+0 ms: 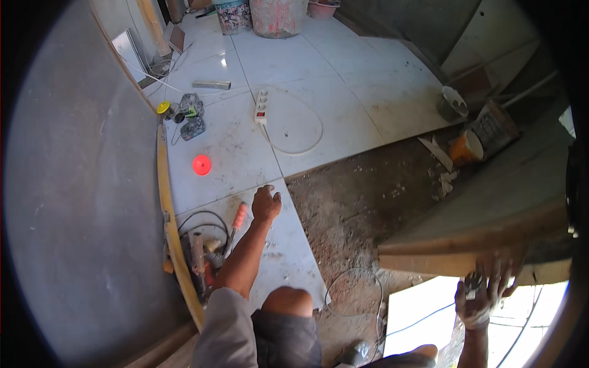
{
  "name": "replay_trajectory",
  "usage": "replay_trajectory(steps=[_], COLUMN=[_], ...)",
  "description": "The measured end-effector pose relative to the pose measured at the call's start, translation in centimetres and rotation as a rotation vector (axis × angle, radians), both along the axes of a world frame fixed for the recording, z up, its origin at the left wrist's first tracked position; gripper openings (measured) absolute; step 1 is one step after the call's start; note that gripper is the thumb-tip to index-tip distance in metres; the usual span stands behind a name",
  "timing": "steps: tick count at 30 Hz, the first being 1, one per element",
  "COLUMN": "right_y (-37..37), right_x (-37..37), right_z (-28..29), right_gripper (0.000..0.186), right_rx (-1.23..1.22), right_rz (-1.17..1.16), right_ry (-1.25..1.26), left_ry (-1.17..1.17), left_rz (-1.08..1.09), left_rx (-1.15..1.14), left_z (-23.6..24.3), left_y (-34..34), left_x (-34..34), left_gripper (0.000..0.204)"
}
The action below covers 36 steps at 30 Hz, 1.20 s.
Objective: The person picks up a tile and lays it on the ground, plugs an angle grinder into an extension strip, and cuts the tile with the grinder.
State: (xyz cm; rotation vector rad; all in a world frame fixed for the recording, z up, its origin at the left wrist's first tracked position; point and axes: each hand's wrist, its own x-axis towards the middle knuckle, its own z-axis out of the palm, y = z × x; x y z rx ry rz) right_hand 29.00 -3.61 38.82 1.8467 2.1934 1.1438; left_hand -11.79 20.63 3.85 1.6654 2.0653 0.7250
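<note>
My left hand (267,203) reaches out above the white floor tiles, fingers loosely bent and thumb apart, with nothing visible in it. Below its forearm, a tool with a pink-red grip (239,216) leans among a black cable and other tools beside the wall. A round orange-red piece (202,165) lies on the tile ahead and to the left. On the right, my right hand (481,293) is spread against the wooden edge (429,262) of a grey panel. A small dark, metallic-looking thing (472,285) shows by its thumb; its kind is unclear.
A white power strip (261,107) with a looped cord lies on the tiles. Dark power tools (192,113) sit near the left wall. Buckets (279,17) stand at the back. Bare dirt (350,202) borders the tile edge, and an orange bucket (466,147) lies tilted at right.
</note>
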Motion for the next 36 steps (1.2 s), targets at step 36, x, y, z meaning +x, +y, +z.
replay_trajectory(steps=[36], right_y=[2.4], right_x=[2.9], right_z=[-3.0], right_gripper=[0.061], right_rx=[0.128], right_rz=[-0.014], right_ry=[-0.372], left_ry=[0.054], left_rz=[-0.27], left_rx=[-0.043], left_z=[-4.5], left_y=[10.0], left_x=[10.8], left_gripper=[0.02])
